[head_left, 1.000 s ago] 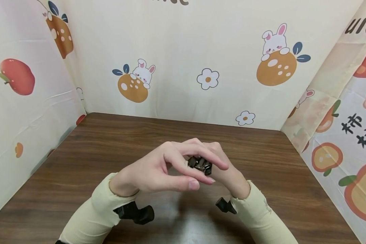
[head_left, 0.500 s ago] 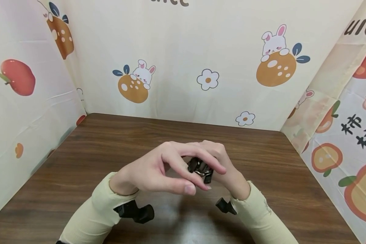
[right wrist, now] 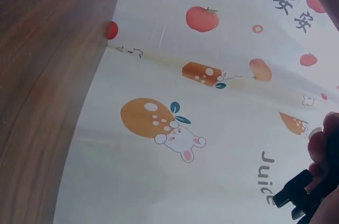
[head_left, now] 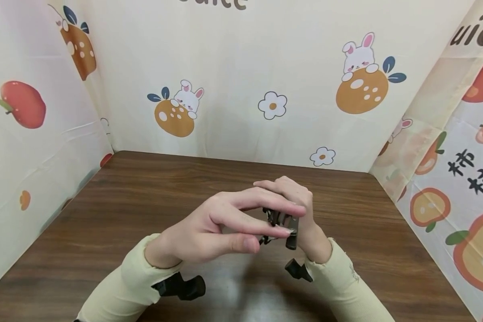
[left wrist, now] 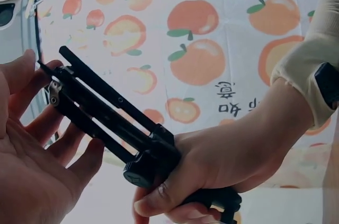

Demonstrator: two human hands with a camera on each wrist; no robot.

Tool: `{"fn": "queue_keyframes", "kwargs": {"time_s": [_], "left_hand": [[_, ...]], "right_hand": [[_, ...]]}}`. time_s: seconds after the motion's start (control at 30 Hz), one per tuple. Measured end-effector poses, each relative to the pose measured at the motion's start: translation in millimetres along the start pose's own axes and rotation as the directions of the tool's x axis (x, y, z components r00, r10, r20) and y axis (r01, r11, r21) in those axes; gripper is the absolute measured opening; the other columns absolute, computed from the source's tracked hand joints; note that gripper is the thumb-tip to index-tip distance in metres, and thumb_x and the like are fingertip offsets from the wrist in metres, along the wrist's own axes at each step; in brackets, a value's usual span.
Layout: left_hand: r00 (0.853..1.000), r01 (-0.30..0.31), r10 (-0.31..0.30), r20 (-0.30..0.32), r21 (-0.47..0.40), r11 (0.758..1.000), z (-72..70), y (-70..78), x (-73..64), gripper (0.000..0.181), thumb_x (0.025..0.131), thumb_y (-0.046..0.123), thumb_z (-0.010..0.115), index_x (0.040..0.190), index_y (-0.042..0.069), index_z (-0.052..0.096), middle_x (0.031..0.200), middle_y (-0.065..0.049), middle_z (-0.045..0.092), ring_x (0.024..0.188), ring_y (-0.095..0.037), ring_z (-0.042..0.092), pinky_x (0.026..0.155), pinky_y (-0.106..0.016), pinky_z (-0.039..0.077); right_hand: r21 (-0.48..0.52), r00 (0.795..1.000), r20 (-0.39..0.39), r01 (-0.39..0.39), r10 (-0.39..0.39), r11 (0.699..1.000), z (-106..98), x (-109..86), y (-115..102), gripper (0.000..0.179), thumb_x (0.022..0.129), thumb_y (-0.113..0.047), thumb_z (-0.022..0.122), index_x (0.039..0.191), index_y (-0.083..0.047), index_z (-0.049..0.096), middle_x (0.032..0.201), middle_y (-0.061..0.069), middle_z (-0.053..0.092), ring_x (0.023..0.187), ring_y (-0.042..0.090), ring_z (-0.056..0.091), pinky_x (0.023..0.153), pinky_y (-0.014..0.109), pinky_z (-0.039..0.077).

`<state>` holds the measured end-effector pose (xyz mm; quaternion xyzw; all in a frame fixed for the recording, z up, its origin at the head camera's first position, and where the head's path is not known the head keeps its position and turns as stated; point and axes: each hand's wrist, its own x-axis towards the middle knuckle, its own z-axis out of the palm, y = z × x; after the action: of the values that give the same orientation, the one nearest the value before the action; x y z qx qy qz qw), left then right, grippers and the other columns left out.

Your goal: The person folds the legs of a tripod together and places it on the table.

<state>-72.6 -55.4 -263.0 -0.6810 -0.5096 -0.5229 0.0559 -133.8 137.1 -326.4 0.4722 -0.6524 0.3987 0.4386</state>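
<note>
A small black tripod (left wrist: 106, 110) is held up over the table, its long legs side by side in the left wrist view. My right hand (head_left: 299, 197) grips it around the head end, below a round knob (left wrist: 139, 171). At the leg ends, my left hand (head_left: 221, 223) reaches in with long, extended fingers, which touch the legs; its thumb stands apart. From the head view, the legs (head_left: 292, 232) point toward me and part of the tripod is hidden behind the left fingers. The right wrist view catches only a dark part (right wrist: 296, 189) of it beside the fingertips.
Below the hands lies a brown wood-grain table (head_left: 165, 179). Fruit-printed curtains (head_left: 233, 89) enclose it at the back and both sides. Each sleeve carries a black wrist mount (head_left: 181, 286).
The tripod has turned and its legs show farther apart, one now hanging lower at the right. My right hand has shifted slightly right, and the left fingers have moved right along with the legs.
</note>
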Motion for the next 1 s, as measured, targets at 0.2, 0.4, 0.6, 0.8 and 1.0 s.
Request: {"fn": "queue_keyframes", "kwargs": {"time_s": [0.2,0.4,0.6,0.8,1.0], "left_hand": [[0.999,0.011,-0.014,-0.051,-0.054,0.998,4.6,-1.0,-1.8,0.042,0.105,0.022,0.051,0.117,-0.016,0.064,0.138,-0.034,0.049,0.133,-0.042,0.046,0.108,-0.054,0.036],[0.997,0.003,-0.009,-0.082,-0.063,0.998,5.4,-2.6,-3.9,0.038,0.105,0.022,0.051,0.123,-0.009,0.064,0.140,-0.033,0.049,0.134,-0.045,0.042,0.109,-0.056,0.032],[0.986,-0.015,0.002,-0.167,-0.077,0.997,0.8,-5.3,-5.5,0.034,0.104,0.017,0.053,0.128,-0.005,0.064,0.135,-0.032,0.052,0.131,-0.047,0.044,0.109,-0.060,0.031],[0.972,0.023,-0.051,-0.228,-0.124,0.992,-3.6,-9.3,-8.7,0.029,0.098,0.009,0.064,0.125,0.002,0.069,0.127,-0.032,0.057,0.124,-0.047,0.051,0.101,-0.056,0.043],[0.959,0.060,-0.095,-0.267,-0.136,0.989,-3.3,-10.8,-8.6,0.031,0.090,0.013,0.074,0.121,0.010,0.073,0.122,-0.030,0.061,0.120,-0.045,0.055,0.101,-0.055,0.043]], "right_hand": [[-0.015,0.998,-0.058,0.018,-0.019,1.000,-2,1.2,3,0.018,0.096,-0.013,0.063,0.094,0.000,0.076,0.074,0.003,0.068,0.058,0.016,0.053,0.057,0.028,0.042],[-0.026,0.987,-0.129,0.098,-0.100,0.995,0,6.2,2,0.017,0.094,-0.010,0.066,0.091,0.005,0.075,0.077,0.008,0.072,0.056,0.019,0.052,0.057,0.032,0.042],[-0.038,0.969,-0.176,0.167,-0.171,0.985,1,6.7,3,0.030,0.099,-0.019,0.062,0.086,0.007,0.072,0.070,0.010,0.067,0.055,0.022,0.053,0.057,0.036,0.045],[-0.028,0.993,-0.080,0.089,-0.091,0.996,-2,-1.9,8,0.032,0.101,-0.023,0.061,0.087,0.004,0.071,0.073,0.009,0.067,0.062,0.022,0.058,0.063,0.035,0.047],[-0.053,0.997,-0.037,0.059,-0.061,0.997,-4,-3.7,10,0.032,0.102,-0.024,0.059,0.089,0.002,0.071,0.074,0.006,0.066,0.063,0.020,0.057,0.064,0.034,0.047]]}}
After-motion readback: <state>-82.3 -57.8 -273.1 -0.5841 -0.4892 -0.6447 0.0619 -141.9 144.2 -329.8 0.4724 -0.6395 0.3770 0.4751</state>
